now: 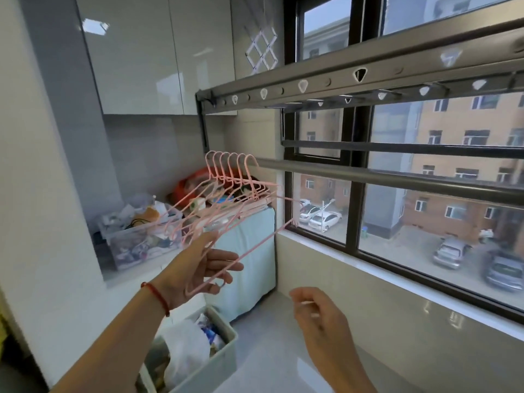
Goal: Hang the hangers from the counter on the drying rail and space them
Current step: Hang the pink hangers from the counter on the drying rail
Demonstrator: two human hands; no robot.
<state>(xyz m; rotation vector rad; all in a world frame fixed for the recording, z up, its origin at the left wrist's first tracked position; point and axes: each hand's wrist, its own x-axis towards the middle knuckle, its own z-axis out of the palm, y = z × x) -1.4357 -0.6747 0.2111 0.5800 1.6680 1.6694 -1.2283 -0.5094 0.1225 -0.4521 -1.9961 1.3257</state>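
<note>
Gripping the bottom bars of a bunch of pink hangers (226, 199), my left hand (195, 268) holds them tilted up, their hooks bunched at the left end of the lower drying rail (382, 180); I cannot tell whether they rest on it. My right hand (320, 313) hovers lower, loosely curled, holding nothing. Below my left hand sits a grey bin (204, 361) with a white bag; behind the hangers, a clear box (136, 239) of clutter on the table (130, 273) and a pale-blue covered appliance (249, 251). The hangers are thin wire-like frames, overlapping closely.
</note>
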